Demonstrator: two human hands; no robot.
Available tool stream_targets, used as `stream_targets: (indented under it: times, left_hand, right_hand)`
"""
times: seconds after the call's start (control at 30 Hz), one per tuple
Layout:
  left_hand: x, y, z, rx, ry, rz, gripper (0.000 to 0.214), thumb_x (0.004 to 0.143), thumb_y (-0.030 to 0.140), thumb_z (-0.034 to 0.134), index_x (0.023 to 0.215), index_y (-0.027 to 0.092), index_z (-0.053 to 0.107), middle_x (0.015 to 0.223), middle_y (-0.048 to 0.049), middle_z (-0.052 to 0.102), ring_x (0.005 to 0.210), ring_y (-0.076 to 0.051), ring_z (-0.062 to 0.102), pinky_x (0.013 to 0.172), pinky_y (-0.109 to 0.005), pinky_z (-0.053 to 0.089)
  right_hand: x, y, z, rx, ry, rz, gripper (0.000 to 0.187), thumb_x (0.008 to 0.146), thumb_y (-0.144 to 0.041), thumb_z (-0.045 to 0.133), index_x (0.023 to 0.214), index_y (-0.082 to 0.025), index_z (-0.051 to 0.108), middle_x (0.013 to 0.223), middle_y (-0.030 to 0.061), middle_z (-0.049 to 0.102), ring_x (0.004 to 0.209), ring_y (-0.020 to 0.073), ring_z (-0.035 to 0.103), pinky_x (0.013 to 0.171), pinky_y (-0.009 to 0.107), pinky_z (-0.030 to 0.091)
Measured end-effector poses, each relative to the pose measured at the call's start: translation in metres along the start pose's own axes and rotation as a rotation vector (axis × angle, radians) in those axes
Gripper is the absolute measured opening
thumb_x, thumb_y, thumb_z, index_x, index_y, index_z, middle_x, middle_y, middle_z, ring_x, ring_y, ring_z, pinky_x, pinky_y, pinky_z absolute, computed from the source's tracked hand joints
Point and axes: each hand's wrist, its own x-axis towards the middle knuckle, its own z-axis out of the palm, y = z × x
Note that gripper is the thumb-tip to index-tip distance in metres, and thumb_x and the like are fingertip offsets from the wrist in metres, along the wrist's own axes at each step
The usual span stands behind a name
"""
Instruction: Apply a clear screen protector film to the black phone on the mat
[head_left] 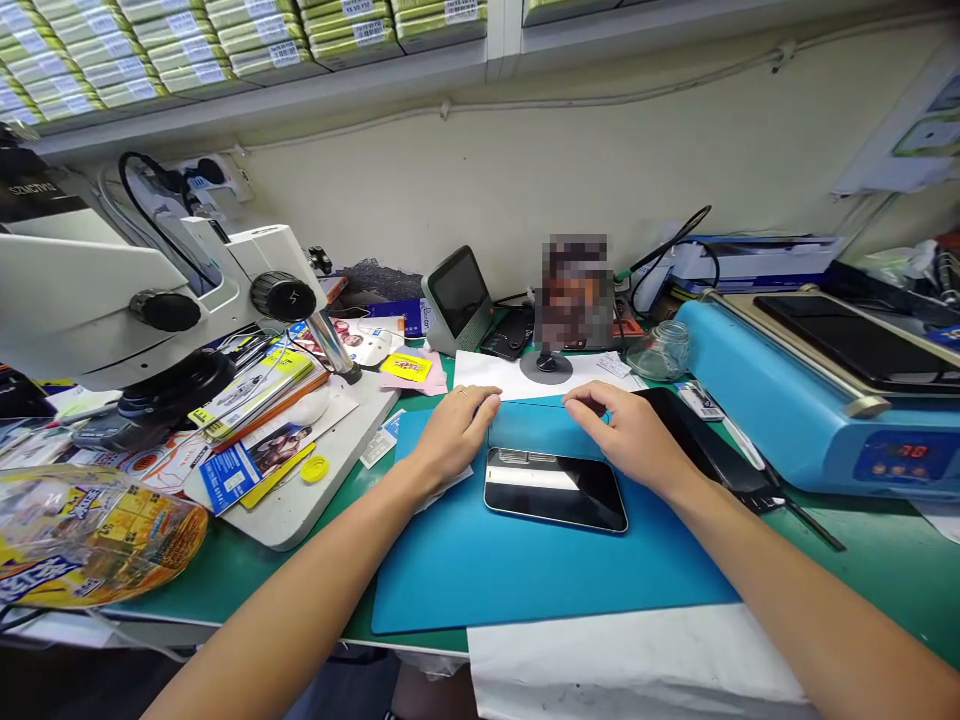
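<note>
Standing by the bench, I see the left hand (pixel 457 430) and the right hand (pixel 630 435) each pinching one end of a thin clear sheet (pixel 540 428), fingers closed on it. The sheet sits just behind the phone (pixel 555 490), which lies flat on the blue mat (pixel 525 570). Nothing covers the phone yet; the sheet is not on it.

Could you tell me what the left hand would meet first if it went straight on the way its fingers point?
Probably the right hand, across the bluish sheet both hands touch; the left hand points right toward it.
</note>
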Motion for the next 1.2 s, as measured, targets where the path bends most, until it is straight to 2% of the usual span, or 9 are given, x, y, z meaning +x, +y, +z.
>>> stream_targets:
  times: [0.07,0.17,0.33,0.47,0.6,0.7,0.9,1.03,1.2]
  left_hand:
    - [-0.001,0.000,-0.001,-0.050,-0.013,-0.006,0.046,0.110,0.039,0.027,0.112,0.020,0.068,0.106,-0.0057,0.070,0.103,-0.024,0.063,0.093,-0.037,0.047]
    - [-0.003,0.000,-0.001,-0.119,-0.052,-0.009,0.054,0.111,0.042,0.022,0.109,0.020,0.070,0.096,-0.0047,0.070,0.094,-0.023,0.064,0.088,-0.035,0.050]
    - [-0.006,0.004,-0.005,-0.188,-0.153,0.011,0.060,0.110,0.046,0.019,0.112,0.020,0.073,0.109,-0.0071,0.071,0.104,-0.025,0.063,0.095,-0.037,0.047]
    - [-0.007,0.009,-0.008,-0.197,-0.258,0.069,0.054,0.110,0.045,0.024,0.116,0.023,0.073,0.116,-0.0046,0.071,0.115,-0.026,0.058,0.106,-0.040,0.040]
    - [-0.008,0.012,-0.011,-0.185,-0.325,0.122,0.047,0.109,0.045,0.031,0.125,0.024,0.070,0.124,-0.0040,0.070,0.118,-0.026,0.057,0.110,-0.040,0.036]
    - [-0.008,0.012,-0.010,-0.175,-0.341,0.129,0.046,0.107,0.047,0.036,0.133,0.022,0.064,0.127,-0.0067,0.069,0.119,-0.028,0.055,0.106,-0.042,0.039]
    - [-0.008,0.006,-0.006,-0.185,-0.328,0.115,0.046,0.101,0.053,0.055,0.134,0.022,0.064,0.122,-0.0077,0.071,0.115,-0.028,0.060,0.097,-0.038,0.046]
    - [-0.009,0.001,-0.007,-0.170,-0.316,0.145,0.065,0.086,0.056,0.076,0.139,0.022,0.059,0.120,-0.0091,0.070,0.112,-0.030,0.062,0.097,-0.040,0.046]
    - [-0.010,0.003,-0.011,-0.124,-0.321,0.199,0.074,0.079,0.050,0.085,0.142,0.025,0.056,0.121,-0.0088,0.068,0.114,-0.030,0.060,0.099,-0.042,0.045]
  right_hand:
    - [-0.002,-0.002,-0.001,0.009,-0.005,-0.079,0.024,0.097,-0.038,0.051,0.082,-0.024,0.064,0.085,0.0038,0.070,0.079,0.0206,0.062,0.063,0.032,0.045]
    - [-0.004,-0.004,-0.002,0.015,0.002,-0.211,0.022,0.099,-0.035,0.052,0.084,-0.024,0.063,0.084,0.0039,0.067,0.080,0.0206,0.061,0.071,0.034,0.047]
    - [-0.004,-0.006,-0.003,0.009,0.049,-0.403,0.013,0.098,-0.029,0.055,0.090,-0.025,0.064,0.089,0.0050,0.067,0.088,0.0224,0.061,0.082,0.039,0.049]
    - [-0.005,-0.005,-0.003,-0.005,0.077,-0.489,0.009,0.097,-0.025,0.057,0.094,-0.025,0.065,0.091,0.0056,0.068,0.089,0.0229,0.061,0.081,0.040,0.051]
    - [-0.006,-0.006,-0.002,-0.016,0.081,-0.536,0.008,0.097,-0.022,0.058,0.096,-0.024,0.066,0.091,0.0056,0.069,0.088,0.0224,0.061,0.079,0.039,0.052]
    - [-0.007,-0.007,-0.002,-0.025,0.080,-0.549,0.009,0.097,-0.022,0.057,0.095,-0.024,0.066,0.091,0.0060,0.069,0.087,0.0225,0.061,0.077,0.039,0.052]
    - [-0.007,-0.003,-0.006,-0.056,0.009,-0.502,0.007,0.096,-0.029,0.060,0.097,-0.024,0.065,0.095,0.0065,0.068,0.092,0.0238,0.061,0.083,0.041,0.051]
    - [-0.009,0.000,-0.012,-0.085,-0.125,-0.419,0.023,0.090,-0.043,0.067,0.105,-0.025,0.064,0.113,0.0093,0.067,0.108,0.0280,0.061,0.092,0.045,0.051]
    - [-0.012,-0.002,-0.017,-0.113,-0.340,-0.290,0.042,0.086,-0.054,0.068,0.117,-0.027,0.063,0.129,0.0104,0.064,0.115,0.0311,0.062,0.092,0.046,0.053]
